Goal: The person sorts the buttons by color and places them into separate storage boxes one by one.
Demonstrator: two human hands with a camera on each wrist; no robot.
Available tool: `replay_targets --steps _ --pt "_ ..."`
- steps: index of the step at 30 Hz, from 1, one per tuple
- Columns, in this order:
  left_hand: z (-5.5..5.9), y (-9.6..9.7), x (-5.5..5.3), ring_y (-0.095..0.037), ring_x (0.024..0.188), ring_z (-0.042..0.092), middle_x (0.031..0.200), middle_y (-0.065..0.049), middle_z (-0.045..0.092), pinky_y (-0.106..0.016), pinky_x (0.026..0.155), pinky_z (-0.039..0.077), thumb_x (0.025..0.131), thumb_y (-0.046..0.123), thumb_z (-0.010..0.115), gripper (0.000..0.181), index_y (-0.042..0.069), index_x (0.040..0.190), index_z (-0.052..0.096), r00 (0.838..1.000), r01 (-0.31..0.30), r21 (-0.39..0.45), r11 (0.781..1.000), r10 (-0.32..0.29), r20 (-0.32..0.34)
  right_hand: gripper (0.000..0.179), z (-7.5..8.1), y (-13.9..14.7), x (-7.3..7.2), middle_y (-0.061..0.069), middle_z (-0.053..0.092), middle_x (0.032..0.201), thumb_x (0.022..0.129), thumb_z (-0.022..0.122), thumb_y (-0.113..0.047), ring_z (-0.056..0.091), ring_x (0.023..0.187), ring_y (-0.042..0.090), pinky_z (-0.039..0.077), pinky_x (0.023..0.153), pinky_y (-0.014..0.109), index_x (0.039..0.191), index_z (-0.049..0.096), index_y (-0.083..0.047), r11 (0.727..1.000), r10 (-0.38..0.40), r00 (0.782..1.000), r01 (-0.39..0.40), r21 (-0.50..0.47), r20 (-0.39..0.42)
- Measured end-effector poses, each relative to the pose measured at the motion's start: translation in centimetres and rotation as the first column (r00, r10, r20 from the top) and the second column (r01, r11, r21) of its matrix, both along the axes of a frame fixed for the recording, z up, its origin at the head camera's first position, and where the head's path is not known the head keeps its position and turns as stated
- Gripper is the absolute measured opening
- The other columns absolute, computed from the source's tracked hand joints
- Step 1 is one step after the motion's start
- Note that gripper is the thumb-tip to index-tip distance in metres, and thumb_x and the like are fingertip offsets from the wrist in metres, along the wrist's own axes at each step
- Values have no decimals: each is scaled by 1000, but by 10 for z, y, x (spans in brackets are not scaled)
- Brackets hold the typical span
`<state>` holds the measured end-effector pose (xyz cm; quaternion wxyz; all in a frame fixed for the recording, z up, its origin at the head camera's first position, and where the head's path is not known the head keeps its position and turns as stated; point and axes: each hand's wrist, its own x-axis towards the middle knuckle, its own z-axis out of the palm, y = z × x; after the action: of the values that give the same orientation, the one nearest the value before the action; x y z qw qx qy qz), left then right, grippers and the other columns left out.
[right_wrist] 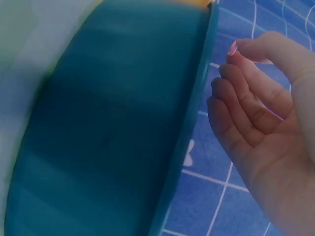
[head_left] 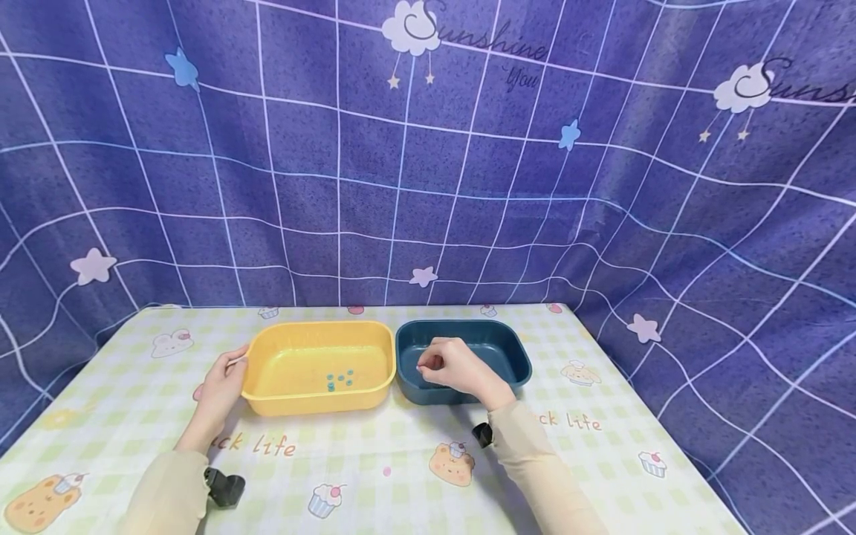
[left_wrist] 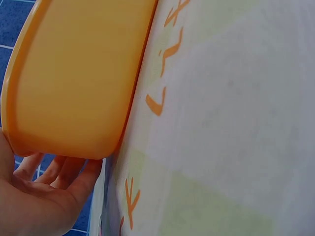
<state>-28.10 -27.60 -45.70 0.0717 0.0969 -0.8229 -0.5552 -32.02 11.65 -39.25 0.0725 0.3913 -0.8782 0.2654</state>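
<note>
My left hand (head_left: 224, 383) holds the left end of a yellow plastic basin (head_left: 314, 401), thumb at the rim and fingers against the outer wall in the left wrist view. Several small teal ring-like pieces (head_left: 341, 378) lie on that basin's floor, toward its right side. Over a dark teal basin (head_left: 511, 364) hangs my right hand (head_left: 458, 368), pinching a tiny pink piece (right_wrist: 233, 47) between thumb and index fingertip. The other fingers curl loosely beneath, in the right wrist view. The pink piece's exact kind is too small to make out.
Both basins stand side by side, ends nearly touching, on a table with a checked, cartoon-printed cloth (head_left: 374, 498). A blue grid-patterned curtain (head_left: 374, 186) hangs behind the table and along its sides. Black wrist devices (head_left: 224, 488) sit at both sleeves.
</note>
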Motion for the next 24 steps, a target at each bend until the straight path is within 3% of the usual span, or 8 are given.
replay_targets --steps 13,24 --pt "0 0 0 -38 126 42 142 -28 37 -2 71 42 102 33 24 53 5 147 23 999 7 3 1000 -7 -39 7 -9 26 -19 -1 62 75 82 69 -10 55 65 3 49 59 16 85 73 -6 994 -94 995 95 -53 17" --pt "-1 1 0 -37 123 44 140 -29 39 -3 69 43 102 32 24 52 4 147 23 1000 -6 11 1000 7 -25 5 -17 42 -28 1 65 76 82 69 -8 58 63 4 49 58 16 84 71 -5 986 -157 987 159 -50 40"
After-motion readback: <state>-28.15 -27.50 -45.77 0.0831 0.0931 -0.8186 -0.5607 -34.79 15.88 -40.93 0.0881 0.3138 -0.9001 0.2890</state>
